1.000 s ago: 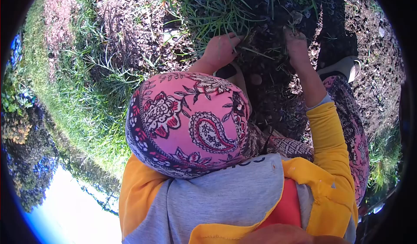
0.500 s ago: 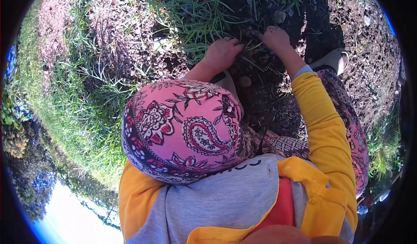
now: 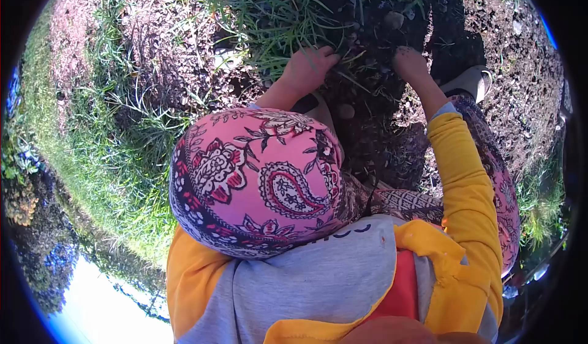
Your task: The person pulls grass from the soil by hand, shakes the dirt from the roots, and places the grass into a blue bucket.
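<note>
The left hand (image 3: 306,69) is at the near edge of the grass clump (image 3: 275,19), its fingers bent close together; whether they pinch a blade cannot be told. Right of the clump, the right hand (image 3: 410,65) is low over dark soil (image 3: 373,129), its fingertips too shaded to read.

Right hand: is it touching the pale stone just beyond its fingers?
Apart. The head view shows a strip of dark soil between the right hand and the pale stone.
</note>
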The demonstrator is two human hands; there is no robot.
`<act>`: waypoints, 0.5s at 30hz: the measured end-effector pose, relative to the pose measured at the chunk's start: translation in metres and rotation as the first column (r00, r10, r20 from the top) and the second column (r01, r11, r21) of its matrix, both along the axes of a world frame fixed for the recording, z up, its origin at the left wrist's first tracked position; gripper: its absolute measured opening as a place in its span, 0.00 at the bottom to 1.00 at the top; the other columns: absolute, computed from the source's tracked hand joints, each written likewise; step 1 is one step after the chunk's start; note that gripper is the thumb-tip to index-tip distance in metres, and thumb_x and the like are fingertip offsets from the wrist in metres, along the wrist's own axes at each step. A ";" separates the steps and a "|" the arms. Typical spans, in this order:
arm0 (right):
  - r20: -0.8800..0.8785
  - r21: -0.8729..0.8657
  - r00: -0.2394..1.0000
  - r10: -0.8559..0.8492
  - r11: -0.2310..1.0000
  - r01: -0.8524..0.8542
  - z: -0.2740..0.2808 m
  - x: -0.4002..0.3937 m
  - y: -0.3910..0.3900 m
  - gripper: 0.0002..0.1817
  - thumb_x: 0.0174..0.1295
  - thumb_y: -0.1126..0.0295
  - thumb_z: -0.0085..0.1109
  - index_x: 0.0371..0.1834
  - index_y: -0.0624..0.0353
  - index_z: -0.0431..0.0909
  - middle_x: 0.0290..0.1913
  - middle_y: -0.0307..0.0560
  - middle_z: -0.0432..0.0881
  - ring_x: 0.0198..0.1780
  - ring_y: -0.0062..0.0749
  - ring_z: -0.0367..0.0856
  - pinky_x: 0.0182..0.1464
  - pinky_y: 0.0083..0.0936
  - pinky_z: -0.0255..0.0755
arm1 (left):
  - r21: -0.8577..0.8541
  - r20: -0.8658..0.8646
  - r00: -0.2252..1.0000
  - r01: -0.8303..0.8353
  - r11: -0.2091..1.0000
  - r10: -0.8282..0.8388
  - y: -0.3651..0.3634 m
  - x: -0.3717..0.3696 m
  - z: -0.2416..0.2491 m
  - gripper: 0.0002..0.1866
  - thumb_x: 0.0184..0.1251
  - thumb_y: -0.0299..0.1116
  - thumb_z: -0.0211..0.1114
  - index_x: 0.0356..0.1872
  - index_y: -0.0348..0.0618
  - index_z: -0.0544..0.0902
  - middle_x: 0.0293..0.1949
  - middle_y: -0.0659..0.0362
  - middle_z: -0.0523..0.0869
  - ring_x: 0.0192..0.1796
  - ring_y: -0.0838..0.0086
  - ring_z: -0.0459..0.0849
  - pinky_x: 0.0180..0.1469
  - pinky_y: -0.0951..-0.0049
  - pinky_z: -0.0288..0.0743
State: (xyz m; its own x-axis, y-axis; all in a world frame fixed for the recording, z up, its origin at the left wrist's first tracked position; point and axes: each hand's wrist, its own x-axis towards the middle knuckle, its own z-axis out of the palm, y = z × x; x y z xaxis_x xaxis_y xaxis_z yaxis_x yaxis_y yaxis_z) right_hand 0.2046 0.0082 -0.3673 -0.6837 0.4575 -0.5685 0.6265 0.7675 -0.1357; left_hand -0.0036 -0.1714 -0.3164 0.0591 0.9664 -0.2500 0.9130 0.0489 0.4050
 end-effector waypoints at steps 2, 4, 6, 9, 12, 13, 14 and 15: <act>-0.058 -0.049 0.997 0.058 0.997 -0.061 -0.032 0.011 0.007 0.11 0.53 0.70 0.45 0.29 0.63 0.78 0.36 0.54 0.79 0.44 0.46 0.77 0.44 0.37 0.71 | -0.012 0.005 1.000 -0.015 1.000 0.015 -0.004 0.000 0.006 0.20 0.46 0.31 0.62 0.46 0.50 0.77 0.40 0.60 0.77 0.38 0.63 0.79 0.38 0.66 0.75; -0.104 -0.083 0.994 0.033 0.996 -0.042 -0.018 0.004 0.006 0.12 0.54 0.67 0.46 0.30 0.63 0.78 0.35 0.56 0.78 0.43 0.47 0.77 0.44 0.38 0.70 | -0.044 0.019 0.999 -0.037 0.998 0.038 -0.007 -0.001 0.007 0.20 0.47 0.31 0.62 0.46 0.49 0.76 0.41 0.60 0.77 0.39 0.63 0.79 0.40 0.66 0.74; -0.130 -0.110 0.989 -0.070 0.992 0.055 0.024 -0.013 -0.001 0.14 0.56 0.64 0.46 0.32 0.62 0.78 0.36 0.58 0.77 0.43 0.48 0.76 0.45 0.40 0.69 | -0.100 0.040 0.996 -0.070 0.993 0.074 -0.013 -0.004 0.005 0.20 0.48 0.30 0.62 0.47 0.48 0.76 0.45 0.59 0.77 0.42 0.62 0.78 0.43 0.65 0.73; -0.131 -0.223 0.990 -0.057 0.975 0.026 0.002 -0.017 -0.011 0.18 0.57 0.59 0.45 0.35 0.62 0.78 0.41 0.57 0.77 0.46 0.47 0.75 0.48 0.39 0.69 | -0.203 0.017 0.995 -0.093 0.975 0.099 -0.014 -0.005 0.004 0.21 0.48 0.31 0.62 0.48 0.48 0.75 0.46 0.59 0.76 0.44 0.62 0.77 0.45 0.65 0.72; 0.158 -0.237 0.972 -0.176 0.948 0.210 0.041 -0.050 -0.033 0.20 0.58 0.57 0.45 0.38 0.63 0.77 0.45 0.55 0.77 0.50 0.45 0.74 0.50 0.36 0.69 | -0.138 0.013 0.997 -0.079 0.987 0.081 -0.013 -0.006 0.006 0.21 0.48 0.30 0.62 0.48 0.48 0.75 0.46 0.59 0.76 0.45 0.62 0.76 0.46 0.66 0.72; 0.169 -0.242 0.974 -0.152 0.952 0.190 0.046 -0.055 -0.037 0.20 0.57 0.57 0.46 0.38 0.64 0.77 0.46 0.55 0.77 0.51 0.45 0.74 0.51 0.36 0.68 | -0.135 0.008 0.997 -0.076 0.988 0.078 -0.011 -0.005 0.008 0.21 0.48 0.30 0.62 0.48 0.48 0.75 0.46 0.59 0.76 0.46 0.62 0.76 0.46 0.66 0.72; 0.179 -0.248 0.976 -0.126 0.954 0.169 0.050 -0.058 -0.042 0.20 0.57 0.58 0.46 0.38 0.64 0.78 0.47 0.55 0.77 0.51 0.45 0.74 0.52 0.35 0.68 | -0.134 0.003 0.997 -0.073 0.988 0.075 -0.009 -0.005 0.010 0.21 0.48 0.30 0.62 0.48 0.48 0.75 0.47 0.59 0.76 0.46 0.62 0.76 0.46 0.66 0.72; 0.189 -0.254 0.977 -0.101 0.956 0.148 0.051 -0.060 -0.044 0.19 0.57 0.58 0.47 0.38 0.64 0.78 0.48 0.55 0.76 0.52 0.44 0.73 0.53 0.34 0.68 | -0.132 -0.003 0.997 -0.072 0.989 0.072 -0.006 -0.005 0.011 0.21 0.48 0.30 0.62 0.48 0.48 0.75 0.47 0.59 0.76 0.47 0.63 0.76 0.47 0.66 0.72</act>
